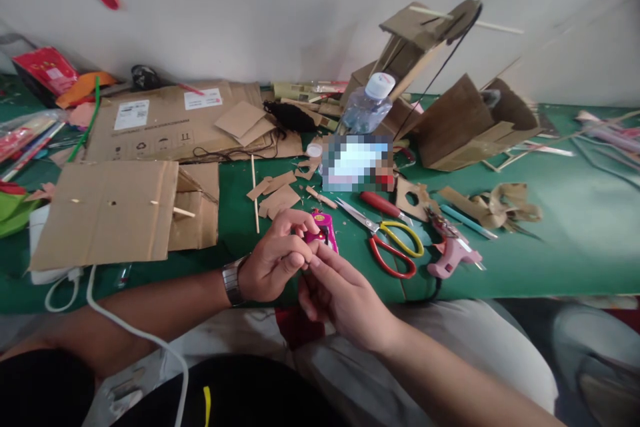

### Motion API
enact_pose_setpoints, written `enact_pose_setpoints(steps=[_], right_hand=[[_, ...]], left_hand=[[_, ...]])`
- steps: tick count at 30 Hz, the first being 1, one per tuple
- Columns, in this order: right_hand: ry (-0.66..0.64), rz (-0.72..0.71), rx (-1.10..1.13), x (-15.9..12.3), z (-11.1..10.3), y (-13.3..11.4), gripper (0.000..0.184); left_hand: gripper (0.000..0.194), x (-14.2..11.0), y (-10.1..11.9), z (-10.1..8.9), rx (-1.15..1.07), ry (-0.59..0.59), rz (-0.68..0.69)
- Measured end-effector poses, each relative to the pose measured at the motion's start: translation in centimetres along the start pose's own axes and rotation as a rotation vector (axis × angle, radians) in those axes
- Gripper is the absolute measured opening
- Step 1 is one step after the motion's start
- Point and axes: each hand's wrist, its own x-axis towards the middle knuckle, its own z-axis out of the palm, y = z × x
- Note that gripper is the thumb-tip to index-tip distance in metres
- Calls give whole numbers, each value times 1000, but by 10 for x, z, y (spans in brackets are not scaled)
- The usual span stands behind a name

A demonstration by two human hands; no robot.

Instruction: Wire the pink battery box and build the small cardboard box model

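My left hand [277, 260], with a metal watch [233, 280] at the wrist, meets my right hand [345, 297] at the fingertips over the table's front edge. Both hands are closed in a pinch; whatever lies between the fingers is too small or hidden to name. Just behind the fingers lies a small pink packet [327, 227], partly covered by them. To the right are scissors [385, 237] with one yellow and one red handle, a red-handled tool [383, 204] and a pink glue gun [455, 250]. Cardboard scraps [280, 200] are scattered behind my left hand.
On the left stands a cardboard box [110, 213] with sticks through it; a white cable [135, 330] crosses my left forearm. Flattened cardboard [165, 123], a plastic bottle [365, 110], a cardboard structure [410, 40] and an open cardboard box [450, 130] occupy the back of the green table [565, 240].
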Motion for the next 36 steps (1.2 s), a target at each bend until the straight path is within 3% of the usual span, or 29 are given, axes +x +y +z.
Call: enact_pose_setpoints(steps=[5, 11, 18, 23, 27, 31, 36], right_hand=[[16, 22, -3, -4, 2, -16, 44], [85, -177, -152, -4, -6, -29, 41], [191, -508, -676, -9, -11, -34, 13], [251, -739, -1136, -8, -19, -29, 30], [256, -762, -1275, -6, -22, -27, 31], [161, -868, -1346, -7, -22, -27, 30], [-31, -995, -1331, -8, -22, -31, 26]], left_hand=[[40, 5, 2, -3, -100, -8, -110], [35, 7, 1, -5, -241, -10, -240], [36, -4, -9, -3, -364, -15, -397], [34, -4, -10, -3, -307, 22, -415], [40, -2, -9, -3, -252, 89, -457], [43, 1, -6, -4, -130, 33, -434], [47, 2, -1, -3, -55, -119, -279]])
